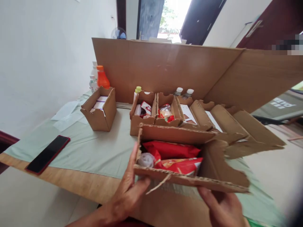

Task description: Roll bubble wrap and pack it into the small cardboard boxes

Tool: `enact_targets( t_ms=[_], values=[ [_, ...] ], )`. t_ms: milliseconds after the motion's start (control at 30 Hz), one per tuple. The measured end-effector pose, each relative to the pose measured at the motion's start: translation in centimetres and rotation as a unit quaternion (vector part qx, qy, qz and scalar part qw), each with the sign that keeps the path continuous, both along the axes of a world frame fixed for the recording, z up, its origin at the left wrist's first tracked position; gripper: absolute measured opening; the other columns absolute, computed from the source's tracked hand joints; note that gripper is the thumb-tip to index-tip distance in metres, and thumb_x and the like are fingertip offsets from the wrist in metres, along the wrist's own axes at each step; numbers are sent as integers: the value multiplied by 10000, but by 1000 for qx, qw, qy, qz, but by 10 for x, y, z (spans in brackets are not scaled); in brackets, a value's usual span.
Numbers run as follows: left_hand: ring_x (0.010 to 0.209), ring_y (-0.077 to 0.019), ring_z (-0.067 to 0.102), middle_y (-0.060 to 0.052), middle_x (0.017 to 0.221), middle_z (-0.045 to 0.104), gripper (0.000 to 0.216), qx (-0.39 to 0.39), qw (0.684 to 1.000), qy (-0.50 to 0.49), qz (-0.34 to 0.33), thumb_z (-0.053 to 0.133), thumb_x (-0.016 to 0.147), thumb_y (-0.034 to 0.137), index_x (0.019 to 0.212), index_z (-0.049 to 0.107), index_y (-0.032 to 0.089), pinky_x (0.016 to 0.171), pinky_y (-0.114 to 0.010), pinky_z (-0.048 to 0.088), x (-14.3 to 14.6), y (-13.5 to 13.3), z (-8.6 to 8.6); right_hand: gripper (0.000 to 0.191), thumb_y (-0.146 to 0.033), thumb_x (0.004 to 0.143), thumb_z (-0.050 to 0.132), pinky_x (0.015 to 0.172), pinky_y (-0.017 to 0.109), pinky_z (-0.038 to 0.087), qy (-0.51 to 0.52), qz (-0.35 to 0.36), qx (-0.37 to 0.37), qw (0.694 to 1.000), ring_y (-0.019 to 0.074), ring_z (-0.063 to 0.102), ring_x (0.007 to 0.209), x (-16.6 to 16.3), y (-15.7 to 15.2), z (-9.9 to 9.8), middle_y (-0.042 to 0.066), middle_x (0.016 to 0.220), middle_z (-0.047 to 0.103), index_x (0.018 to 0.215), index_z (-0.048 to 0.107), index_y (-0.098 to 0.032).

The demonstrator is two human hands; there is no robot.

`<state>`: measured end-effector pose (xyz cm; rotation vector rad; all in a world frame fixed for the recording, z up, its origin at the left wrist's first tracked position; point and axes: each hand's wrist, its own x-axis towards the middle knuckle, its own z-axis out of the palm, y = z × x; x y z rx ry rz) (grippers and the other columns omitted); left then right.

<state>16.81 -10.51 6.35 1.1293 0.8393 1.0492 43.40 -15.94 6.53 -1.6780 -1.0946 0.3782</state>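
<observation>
A long open cardboard box (180, 134) is held tilted toward me above the table's front edge. Inside it lie red snack packets (172, 149) and a clear, round plastic item (145, 160) at the left end. My left hand (126, 189) grips the box's left end, thumb along the near side and fingers around the corner. Below the near wall on the right, my right hand (221, 205) holds the box, its thumb against the side and its other fingers hidden underneath. A torn cardboard strip (159, 183) hangs from the near edge.
Behind stands a row of cardboard boxes (143, 123), some holding packets. Another box (99, 118) with white packs stands left, near an orange bottle (103, 77). A phone (48, 154) lies at the table's left front edge. A tall cardboard panel (151, 66) closes off the back.
</observation>
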Motion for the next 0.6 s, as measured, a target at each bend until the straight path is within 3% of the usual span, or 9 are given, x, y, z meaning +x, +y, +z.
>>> enact_targets(
  t_ms=[133,233,300,400,500,600],
  values=[
    [1469,-357,436,-73,1566,515,859,-90,980,38,172,698,876,561,1600,313,305,1235,-518,358,-59,-16,-5,634,-641,769,739,968,539,555,46,168,0,985,394,679,1144,-74,45,-18,161,1242,729,1217,710,-194],
    [1461,-322,456,-21,1566,519,832,-90,951,46,294,683,884,572,1591,300,354,1234,-480,369,-89,-21,6,759,-630,781,751,1048,541,510,81,293,7,953,383,625,1246,-122,95,-22,153,1366,664,1395,603,-209],
    [1479,-303,430,1,1586,492,813,-87,941,57,322,664,910,545,1598,266,372,1256,-471,325,-100,-23,10,831,-621,780,764,1092,519,482,93,353,18,931,368,590,1298,-144,122,-22,140,1415,629,1468,530,-217],
    [1504,-311,385,-3,1590,486,834,-79,945,80,308,649,924,524,1615,209,367,1272,-477,278,-107,-27,5,862,-597,840,720,1163,504,409,90,358,26,929,342,498,1398,-167,147,-22,135,1516,538,1547,411,-213],
    [1532,-328,327,-45,1611,450,912,-44,949,96,297,682,906,489,1631,151,338,1280,-484,245,-105,-31,-8,832,-573,936,595,1236,540,277,73,295,28,952,317,351,1504,-184,157,-27,142,1630,379,1606,272,-201],
    [1523,-331,345,-92,1593,460,882,-24,950,113,290,652,938,449,1635,128,315,1277,-518,227,-100,-35,-24,777,-573,993,465,1264,567,180,58,240,41,968,295,249,1551,-199,160,-35,151,1670,288,1615,228,-172]
  ],
)
